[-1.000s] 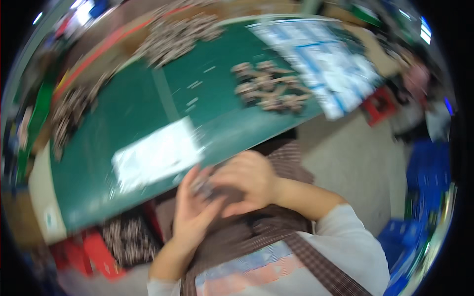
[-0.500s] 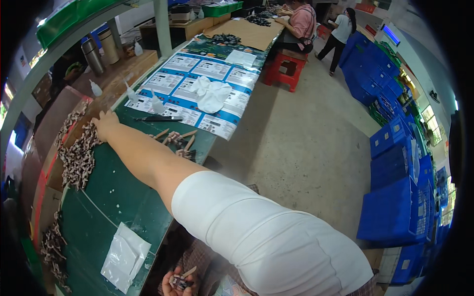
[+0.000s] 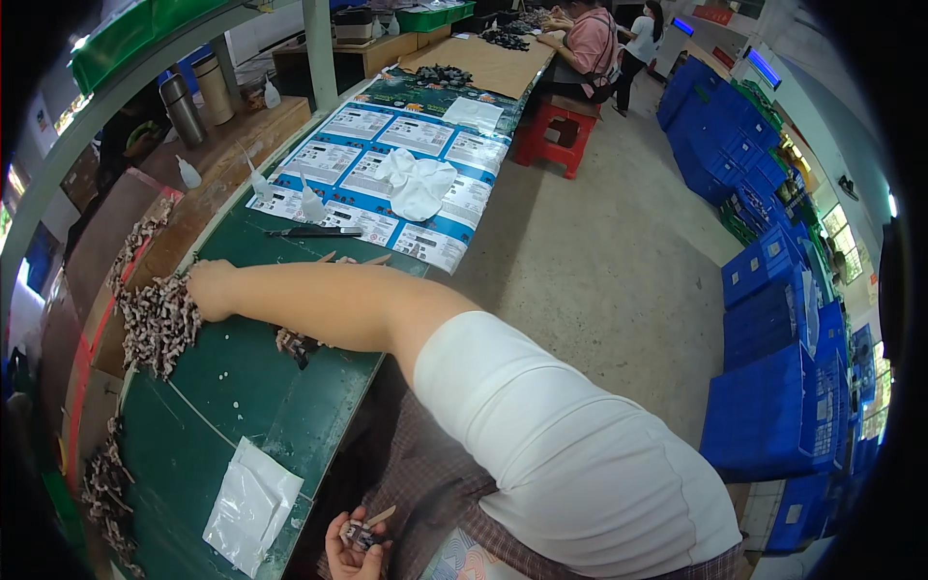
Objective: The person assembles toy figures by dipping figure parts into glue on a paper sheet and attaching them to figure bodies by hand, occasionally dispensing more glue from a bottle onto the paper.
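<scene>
Head view, right hand (image 3: 209,290): at edge of brown piece pile (image 3: 155,333) on green table (image 3: 251,387); fingertips hidden, grip can't tell.
Left hand (image 3: 350,561): curled round small piece (image 3: 360,535) with wooden stick (image 3: 383,516); cut off below.
Stick-mounted pieces (image 3: 294,345): partly behind right forearm (image 3: 309,298).
Print: blue-white sheet (image 3: 346,213), text too small; white cloth (image 3: 418,186) covers some.

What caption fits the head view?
Right hand at a heap of small pieces; left hand low, holding a small object.
</scene>
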Tool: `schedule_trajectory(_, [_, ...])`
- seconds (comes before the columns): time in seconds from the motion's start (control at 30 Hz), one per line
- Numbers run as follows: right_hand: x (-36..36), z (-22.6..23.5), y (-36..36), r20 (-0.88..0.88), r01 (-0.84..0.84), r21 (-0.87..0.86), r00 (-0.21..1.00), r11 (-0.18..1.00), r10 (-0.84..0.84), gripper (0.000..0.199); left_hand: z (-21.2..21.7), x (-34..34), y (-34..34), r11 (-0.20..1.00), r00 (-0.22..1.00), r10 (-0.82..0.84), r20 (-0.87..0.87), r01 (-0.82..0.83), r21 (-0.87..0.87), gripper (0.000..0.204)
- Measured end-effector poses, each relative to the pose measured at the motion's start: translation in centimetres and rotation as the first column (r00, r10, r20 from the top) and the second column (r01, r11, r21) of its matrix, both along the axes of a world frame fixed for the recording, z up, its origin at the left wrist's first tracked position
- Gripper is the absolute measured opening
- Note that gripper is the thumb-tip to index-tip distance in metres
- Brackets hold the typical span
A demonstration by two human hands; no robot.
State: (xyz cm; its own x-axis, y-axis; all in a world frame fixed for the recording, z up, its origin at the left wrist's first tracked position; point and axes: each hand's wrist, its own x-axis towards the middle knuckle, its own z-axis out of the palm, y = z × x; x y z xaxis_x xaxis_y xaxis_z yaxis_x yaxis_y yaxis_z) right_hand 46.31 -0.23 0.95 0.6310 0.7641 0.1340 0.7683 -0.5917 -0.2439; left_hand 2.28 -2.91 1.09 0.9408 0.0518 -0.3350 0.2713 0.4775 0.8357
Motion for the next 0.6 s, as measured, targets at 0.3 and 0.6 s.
schedule_trajectory(0.3, [-8.5, 0.9, -4.9, 0.003, -0.12, -0.035, 0.993, 0.992, 0.121, 0.038, -0.3, -1.5, -0.9, 0.999, 1.0, -0.018, 0.0, 0.018, -0.032, 0.052])
schedule_trajectory(0.6, [-15.2, 1.1, -7.3, 0.043, -0.074, -0.06, 0.996, 0.995, 0.077, 0.016, -0.7, -3.1, -1.2, 0.997, 0.995, 0.075, -0.06, -0.076, -0.003, 0.057])
